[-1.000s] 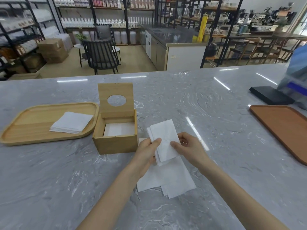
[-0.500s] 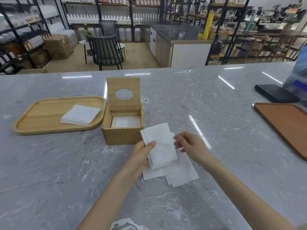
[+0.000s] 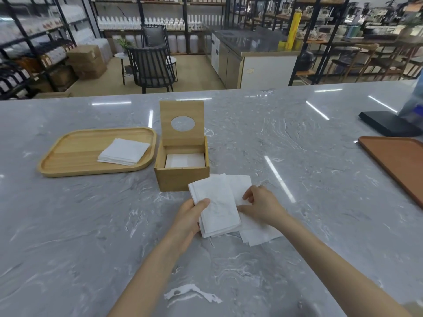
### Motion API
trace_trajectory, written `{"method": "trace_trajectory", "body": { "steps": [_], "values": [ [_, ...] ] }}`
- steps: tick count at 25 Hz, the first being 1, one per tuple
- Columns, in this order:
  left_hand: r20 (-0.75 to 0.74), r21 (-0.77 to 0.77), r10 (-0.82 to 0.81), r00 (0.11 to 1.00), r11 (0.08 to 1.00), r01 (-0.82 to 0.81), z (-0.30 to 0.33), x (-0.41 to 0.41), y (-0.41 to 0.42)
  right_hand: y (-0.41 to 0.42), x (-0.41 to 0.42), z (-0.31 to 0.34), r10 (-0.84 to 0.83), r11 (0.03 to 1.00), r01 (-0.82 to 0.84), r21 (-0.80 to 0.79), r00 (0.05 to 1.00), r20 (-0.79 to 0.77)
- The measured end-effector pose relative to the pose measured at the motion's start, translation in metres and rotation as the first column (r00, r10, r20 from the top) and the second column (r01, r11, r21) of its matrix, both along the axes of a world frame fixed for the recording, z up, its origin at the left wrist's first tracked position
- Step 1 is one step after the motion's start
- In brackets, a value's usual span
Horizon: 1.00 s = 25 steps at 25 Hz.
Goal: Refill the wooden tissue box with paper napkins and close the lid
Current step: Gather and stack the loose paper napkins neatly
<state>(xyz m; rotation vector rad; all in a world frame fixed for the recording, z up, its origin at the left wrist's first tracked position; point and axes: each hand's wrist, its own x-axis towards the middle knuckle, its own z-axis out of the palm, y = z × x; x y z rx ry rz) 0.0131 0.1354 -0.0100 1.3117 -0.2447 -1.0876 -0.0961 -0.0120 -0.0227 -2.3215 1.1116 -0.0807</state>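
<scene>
- You stand at a grey, white-veined marble counter (image 3: 297, 179) that reflects strip lights; beyond it are black metal shelves of bottles (image 3: 146, 21), a black slatted chair (image 3: 151, 65) and a steel-topped cabinet (image 3: 251, 53).
- The square light-wood tissue box (image 3: 182, 177) sits mid-counter, its hinged lid with a round hole (image 3: 182, 122) standing upright, with white napkins lying low inside.
- Just left of it, an oval light-wood tray (image 3: 75, 154) carries a stack of folded white napkins (image 3: 124, 151).
- A reddish-brown tray (image 3: 398, 165) and a flat black slab (image 3: 386, 123) lie at the right.
- Your left hand (image 3: 191, 217) closes around a folded bundle of white paper napkins (image 3: 216, 205), thumb on top, just in front of the box.
- Your right hand (image 3: 263, 205), fingers curled, rests on the loose white napkins (image 3: 256, 234) lying flat on the counter; you cannot tell whether it pinches them.
</scene>
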Motion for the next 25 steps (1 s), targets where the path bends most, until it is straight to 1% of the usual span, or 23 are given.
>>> {"method": "trace_trajectory", "body": {
  "steps": [3,7,13,15,21,25],
  "values": [
    [0.007,0.005,0.006,1.000,1.000,-0.006,0.001,0.001,0.005,0.003,0.002,0.000,-0.002,1.000,0.002,0.005,1.000,0.026],
    [0.009,-0.003,0.012,1.000,1.000,-0.012,0.004,0.001,0.009,0.007,0.006,0.002,-0.031,0.998,0.028,0.055,0.997,0.068],
    [0.012,-0.028,-0.014,1.000,1.000,0.015,0.004,0.002,0.011,0.010,0.000,0.017,-0.072,0.993,0.046,0.112,0.969,0.238],
    [0.015,-0.032,-0.018,1.000,0.999,0.019,0.004,0.003,0.011,0.007,-0.006,0.029,-0.044,0.993,0.012,0.117,0.960,0.276],
    [0.020,-0.037,-0.031,0.999,0.999,0.031,0.004,0.006,0.008,-0.004,-0.029,0.072,0.112,0.992,-0.126,0.023,0.937,0.330],
    [0.026,-0.032,-0.066,0.997,0.997,0.067,0.005,0.008,0.007,-0.008,-0.038,0.099,0.157,0.986,-0.169,0.002,0.917,0.367]
  ]
}}
